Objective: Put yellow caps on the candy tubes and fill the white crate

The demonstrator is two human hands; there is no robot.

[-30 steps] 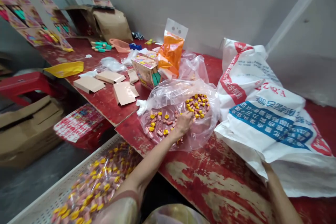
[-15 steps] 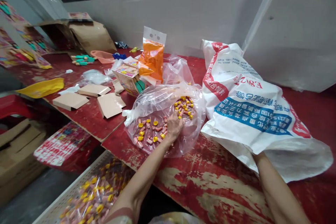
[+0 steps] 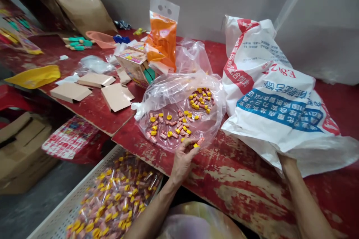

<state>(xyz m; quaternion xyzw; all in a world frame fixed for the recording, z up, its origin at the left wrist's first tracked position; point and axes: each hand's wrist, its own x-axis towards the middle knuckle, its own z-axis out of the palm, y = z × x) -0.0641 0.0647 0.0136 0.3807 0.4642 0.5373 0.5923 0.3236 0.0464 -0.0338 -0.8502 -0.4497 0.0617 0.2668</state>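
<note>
My left hand (image 3: 183, 160) is closed in a pinch on a small pink-patterned tube with a yellow cap (image 3: 201, 141), at the near edge of a clear plastic bag (image 3: 157, 91). More such capped tubes (image 3: 174, 131) lie scattered on the bag, with a denser cluster (image 3: 200, 99) towards its far right. The mouth of a white printed sack (image 3: 276, 119) covers my right hand (image 3: 288, 162); only the wrist and forearm show, so its fingers are hidden.
Below the table's left edge stands a white crate (image 3: 81, 190) full of bagged capped tubes. Flat cardboard pieces (image 3: 117, 95), an orange pouch (image 3: 162, 39) and a printed box (image 3: 131, 63) sit on the worn red table (image 3: 224, 179). A cardboard box (image 3: 25, 149) is at far left.
My left hand has drawn back from the middle of the clear bag to its near edge, now with a capped tube in its fingers. My right hand stays inside the sack. The view has tilted down.
</note>
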